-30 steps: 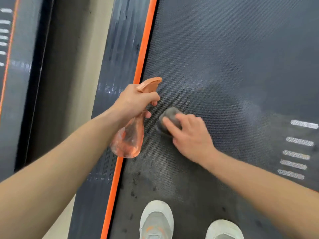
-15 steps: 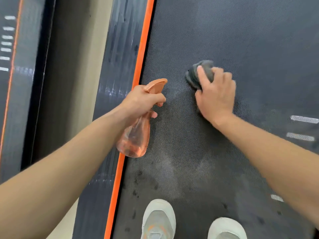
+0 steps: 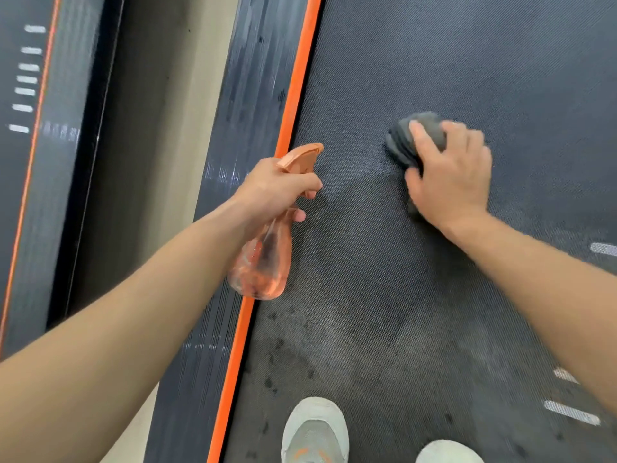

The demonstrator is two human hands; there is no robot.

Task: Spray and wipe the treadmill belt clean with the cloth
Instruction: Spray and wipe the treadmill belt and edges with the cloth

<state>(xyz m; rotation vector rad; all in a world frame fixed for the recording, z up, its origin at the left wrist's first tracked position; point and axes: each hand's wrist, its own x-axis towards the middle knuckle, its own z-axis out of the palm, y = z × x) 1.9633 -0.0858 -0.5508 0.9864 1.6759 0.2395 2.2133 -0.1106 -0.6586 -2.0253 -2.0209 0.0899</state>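
Grip states: left grip (image 3: pixel 277 188) curled round orange spray bottle (image 3: pixel 263 269), above orange edge strip (image 3: pixel 297 95), beige floor (image 3: pixel 187 95) left of it; right grip (image 3: pixel 450 182) clutches grey cloth (image 3: pixel 404 142), pressed onto textured treadmill belt (image 3: pixel 434 61). Dark specks (image 3: pixel 277 362) dot the belt below left grip.

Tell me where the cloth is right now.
In the head view the grey cloth sits bunched on the treadmill belt, right of centre, held under the right hand and across from the spray bottle in the left hand.
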